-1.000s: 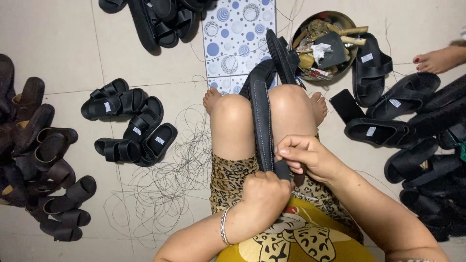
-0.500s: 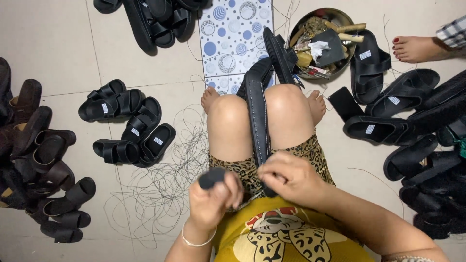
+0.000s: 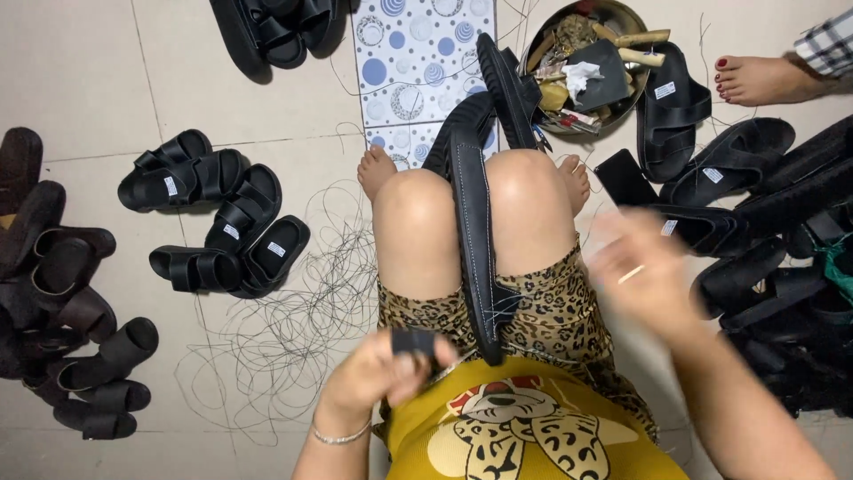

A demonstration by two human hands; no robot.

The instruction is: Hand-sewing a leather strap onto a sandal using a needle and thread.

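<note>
**Inspector:** Pale beige floor tiles are covering the room, with a blue-dotted white patterned panel lying ahead of the seated person's knees. What is lying about?

**Assistant:** Finished black strap sandals are sitting on the left, brown slip-on sandals are stacking up at the far left, and more black sandals are piling up on the right. A loose tangle of thin dark thread is spreading over the tiles beside the left leg. Another person's bare foot is showing at the top right.

**Inspector:** Containers?

**Assistant:** A round metal bowl is standing beyond the right knee, holding wooden-handled tools, scraps and a black piece.

**Inspector:** The work itself?

**Assistant:** A long black stitched sandal sole is standing on edge between the knees, its near end resting in the lap.

**Inspector:** And the grip?

**Assistant:** The left hand is clenching around a small black block, just beside the sole's near end. The right hand is hanging blurred out to the right, apart from the sole; I cannot tell whether it is gripping anything.
</note>
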